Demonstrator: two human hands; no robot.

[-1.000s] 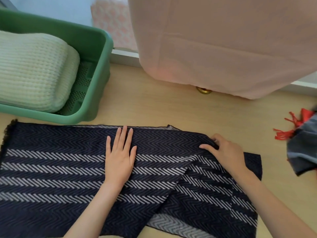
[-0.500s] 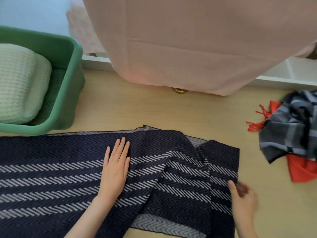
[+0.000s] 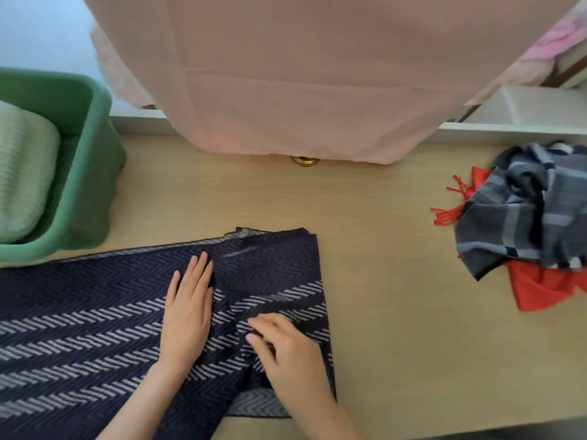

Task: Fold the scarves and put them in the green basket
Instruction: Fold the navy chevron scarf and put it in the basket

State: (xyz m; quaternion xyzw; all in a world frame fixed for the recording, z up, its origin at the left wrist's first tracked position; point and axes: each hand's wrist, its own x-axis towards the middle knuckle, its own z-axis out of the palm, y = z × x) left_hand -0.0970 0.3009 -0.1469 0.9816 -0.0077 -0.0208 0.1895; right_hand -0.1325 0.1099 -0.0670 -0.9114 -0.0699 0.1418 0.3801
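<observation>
2 bare forearms, a slim-fingered left hand and a slim-fingered right hand.

Navy scarf and green basket partly beyond the left edge of view

A matt woven navy scarf lies on the smooth pale wood-grain table; the green basket is smooth plastic holding ribbed knit.

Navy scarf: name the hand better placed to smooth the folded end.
Right, probably. The right hand rests on the folded end of the navy scarf, fingers bent; the left hand lies flat beside it, pinning the lower layer.
</observation>
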